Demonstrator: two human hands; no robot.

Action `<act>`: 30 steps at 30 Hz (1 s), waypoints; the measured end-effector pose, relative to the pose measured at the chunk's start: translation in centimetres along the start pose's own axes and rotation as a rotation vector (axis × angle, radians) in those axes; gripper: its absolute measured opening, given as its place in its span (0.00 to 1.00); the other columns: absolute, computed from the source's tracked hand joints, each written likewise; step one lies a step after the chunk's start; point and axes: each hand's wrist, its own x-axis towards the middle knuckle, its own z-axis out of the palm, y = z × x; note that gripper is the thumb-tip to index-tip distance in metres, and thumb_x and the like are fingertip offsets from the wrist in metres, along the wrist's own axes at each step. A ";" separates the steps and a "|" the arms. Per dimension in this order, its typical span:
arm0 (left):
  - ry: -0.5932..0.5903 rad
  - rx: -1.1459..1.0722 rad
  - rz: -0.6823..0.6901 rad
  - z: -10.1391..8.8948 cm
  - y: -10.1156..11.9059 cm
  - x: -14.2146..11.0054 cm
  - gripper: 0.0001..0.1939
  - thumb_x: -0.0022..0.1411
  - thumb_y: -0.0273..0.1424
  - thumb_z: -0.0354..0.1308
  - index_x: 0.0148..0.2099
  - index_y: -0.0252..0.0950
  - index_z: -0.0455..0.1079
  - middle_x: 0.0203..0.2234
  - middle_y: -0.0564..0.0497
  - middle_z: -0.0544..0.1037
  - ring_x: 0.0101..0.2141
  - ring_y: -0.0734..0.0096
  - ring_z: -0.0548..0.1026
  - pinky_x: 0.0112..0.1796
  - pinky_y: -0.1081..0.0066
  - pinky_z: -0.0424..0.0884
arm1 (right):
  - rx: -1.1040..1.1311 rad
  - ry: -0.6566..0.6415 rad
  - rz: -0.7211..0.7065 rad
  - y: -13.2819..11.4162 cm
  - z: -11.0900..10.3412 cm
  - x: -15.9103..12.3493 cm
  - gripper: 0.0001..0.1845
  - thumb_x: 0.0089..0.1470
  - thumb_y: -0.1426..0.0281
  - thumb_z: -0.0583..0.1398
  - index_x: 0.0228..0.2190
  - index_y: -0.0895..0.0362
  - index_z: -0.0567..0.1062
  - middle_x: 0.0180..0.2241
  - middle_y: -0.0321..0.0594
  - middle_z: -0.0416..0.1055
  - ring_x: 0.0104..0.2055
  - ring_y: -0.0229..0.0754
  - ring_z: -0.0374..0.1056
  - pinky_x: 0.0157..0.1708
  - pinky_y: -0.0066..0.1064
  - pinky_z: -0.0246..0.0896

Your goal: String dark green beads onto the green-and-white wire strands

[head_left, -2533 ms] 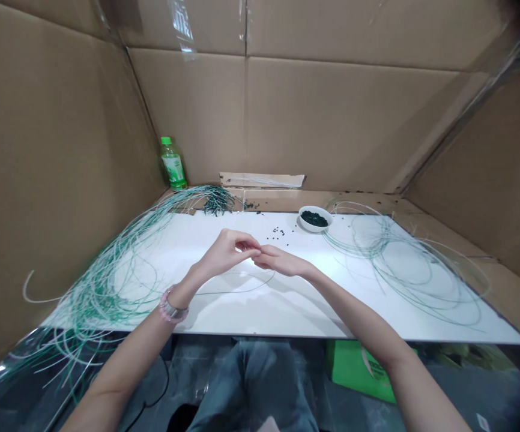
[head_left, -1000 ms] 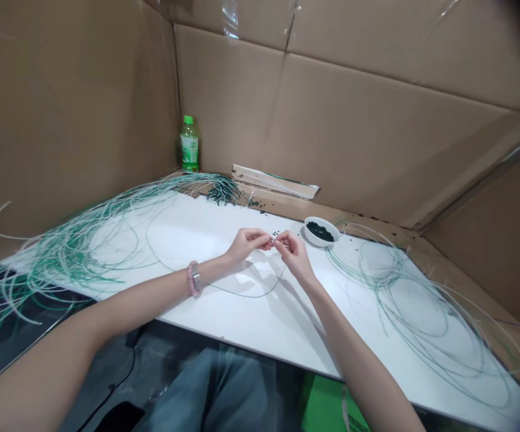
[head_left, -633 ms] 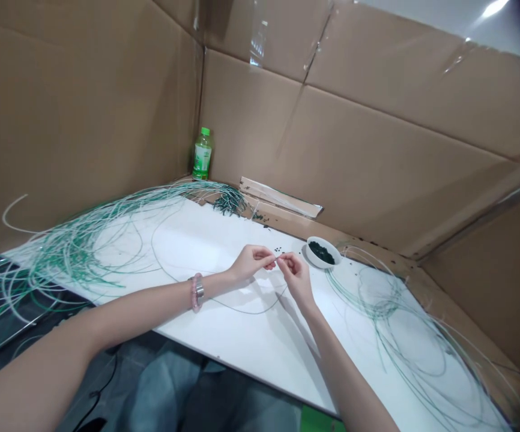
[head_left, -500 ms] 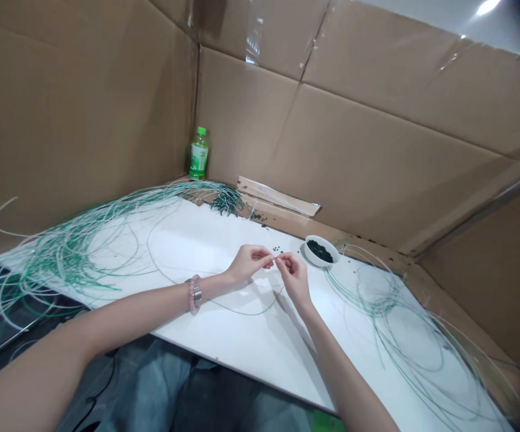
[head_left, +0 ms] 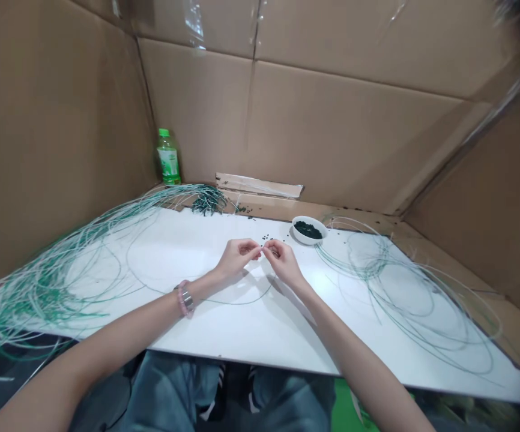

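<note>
Above the white tabletop, my left hand [head_left: 237,257] and my right hand [head_left: 283,261] meet fingertip to fingertip, both closed in a pinch. One thin green wire [head_left: 242,303] curves over the table below my wrists and rises to the right hand's fingers. What sits between the left fingertips is too small to make out. Just beyond the hands, several tiny black pieces [head_left: 266,237] lie scattered. A white bowl [head_left: 302,239] filled with small dark pieces [head_left: 308,229] stands to the right of them.
Green and white wires [head_left: 48,294] lie in a big bundle at left, their dark-tipped ends [head_left: 208,201] heaped at the back. Looser wire coils [head_left: 372,270] spread at right. A green bottle [head_left: 169,159] stands in the back corner. Cardboard walls [head_left: 323,132] enclose the table [head_left: 251,336].
The camera view has turned and levelled, so the bottle, bowl and wires appear farther left. My hands stay together in the same pinch, with little visible movement of the fingers.
</note>
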 end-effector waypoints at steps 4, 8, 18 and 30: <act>0.036 0.205 0.014 -2.3 -0.7 1.7 0.17 0.58 0.39 0.56 0.43 0.30 0.72 0.36 0.42 0.77 0.36 0.67 0.75 0.37 0.69 0.71 | 0.015 0.063 0.046 0.6 -1.1 0.8 0.12 0.59 0.64 0.57 0.35 0.62 0.71 0.30 0.35 0.69 0.29 0.33 0.66 0.29 0.28 0.66; -0.037 0.436 0.031 -3.9 -2.0 3.9 0.16 0.54 0.32 0.59 0.44 0.29 0.73 0.39 0.39 0.77 0.39 0.62 0.74 0.43 0.65 0.69 | 0.051 0.111 0.104 1.6 -1.6 1.4 0.13 0.60 0.64 0.56 0.38 0.61 0.71 0.32 0.36 0.69 0.28 0.32 0.66 0.27 0.27 0.66; -0.300 0.531 0.157 -1.5 -3.2 5.6 0.09 0.55 0.26 0.54 0.33 0.33 0.77 0.32 0.45 0.78 0.33 0.67 0.74 0.40 0.69 0.67 | 0.078 0.156 0.070 2.4 -1.4 1.7 0.12 0.60 0.64 0.56 0.38 0.61 0.71 0.31 0.36 0.69 0.28 0.32 0.66 0.27 0.26 0.66; -0.169 0.091 -0.055 -3.0 -1.6 3.1 0.14 0.54 0.27 0.56 0.45 0.33 0.69 0.29 0.50 0.73 0.30 0.71 0.73 0.35 0.70 0.67 | 0.123 0.122 -0.084 -0.7 -0.5 0.2 0.11 0.56 0.65 0.59 0.28 0.60 0.67 0.22 0.31 0.66 0.23 0.31 0.61 0.22 0.23 0.56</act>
